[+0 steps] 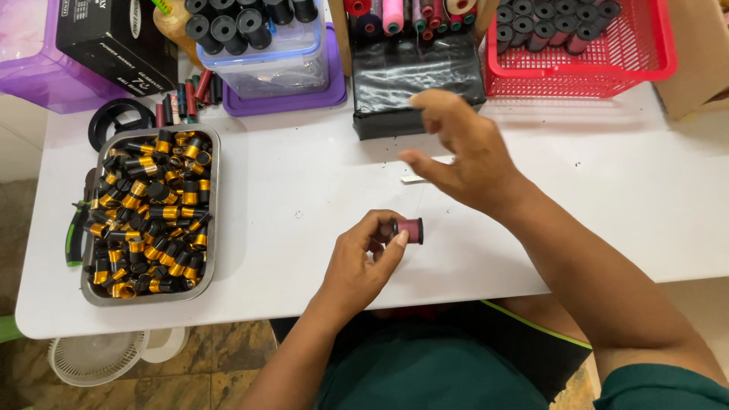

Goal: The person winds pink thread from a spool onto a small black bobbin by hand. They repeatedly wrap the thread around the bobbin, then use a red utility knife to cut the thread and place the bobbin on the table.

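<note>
1. Head view, back of the table: a black carton (114, 34) with white lettering rests on a purple translucent box (34, 72) at the far left. Beside it, a clear tub (262, 57) of black bobbins stands on a purple lid (285, 99).
2. At centre back, a black plastic-lined box (414, 83) holds thread spools in pink, red and other colours. To its right, a red mesh basket (581, 68) carries rows of dark wound bobbins, and a brown cardboard box (695, 53) sits at the far right edge.
3. A metal tray (213, 197) at the left is heaped with black-and-gold bobbins. A green-handled tool (74, 231) lies just beside its left wall, and a black ring (114, 118) lies behind it.
4. The white table (304, 182) stands over a mottled brown tile floor (228, 345), where a white fan grille (95, 355) shows below the table edge.
5. The left hand (364, 262) pinches a small bobbin wound with dark red thread (408, 230) between thumb and fingertips, low over the table's front middle.
6. The right hand (459, 152) hovers above the table near the black-lined box, fingers loosely spread and holding nothing; motion blur softens its fingertips.
</note>
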